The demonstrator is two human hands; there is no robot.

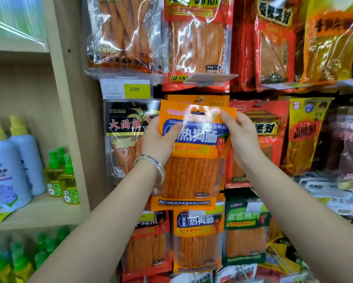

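Two-handed, holding the orange snack packet [194, 160] upright against the hanging display. Pinching its upper left edge with the left hand [159, 137], thumb lying across the blue label; clamping the upper right corner with the right hand [241, 135]. Held between a black packet [128, 127] and a red packet [269, 127], just above a matching packet [196, 242]. Perhaps hung by its top hole, perhaps free: too much glare to tell. Wearing a bracelet [151, 162] on the left wrist. Up left, a yellow price tag [137, 89] marked 2.00.
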